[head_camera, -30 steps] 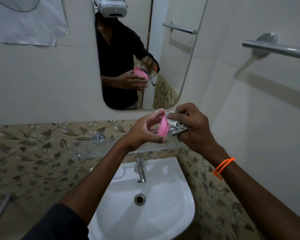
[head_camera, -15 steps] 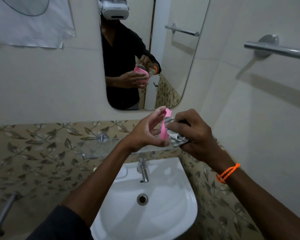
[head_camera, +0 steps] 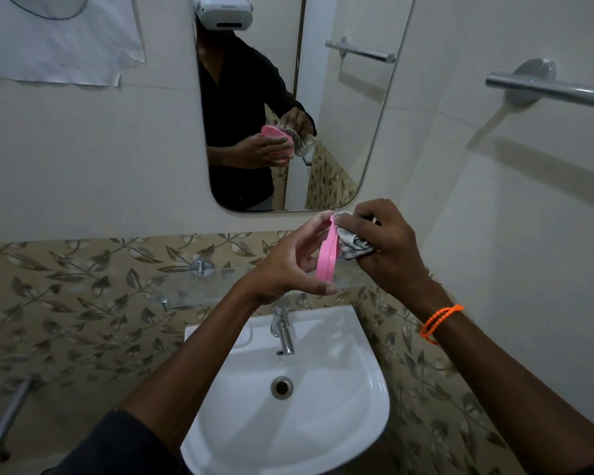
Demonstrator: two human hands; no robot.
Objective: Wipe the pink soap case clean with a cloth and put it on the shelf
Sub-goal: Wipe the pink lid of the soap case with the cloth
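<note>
Head view: pink soap case point(head_camera: 327, 250) is held edge-on by left hand point(head_camera: 288, 265), fingertips and thumb clamped on its rim. Crumpled cloth point(head_camera: 352, 243) is gripped in curled right hand point(head_camera: 388, 248) fingers and pressed against the case, above the glass shelf point(head_camera: 186, 289) and basin point(head_camera: 323, 423).

head view, looking down (close) at sink point(head_camera: 323, 440)

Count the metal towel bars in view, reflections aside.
1: the towel bar on the right wall, upper right. A second bar shows only in the mirror, probably this one's reflection.

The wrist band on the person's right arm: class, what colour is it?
The wrist band is bright orange, seen best in the head view.
</note>
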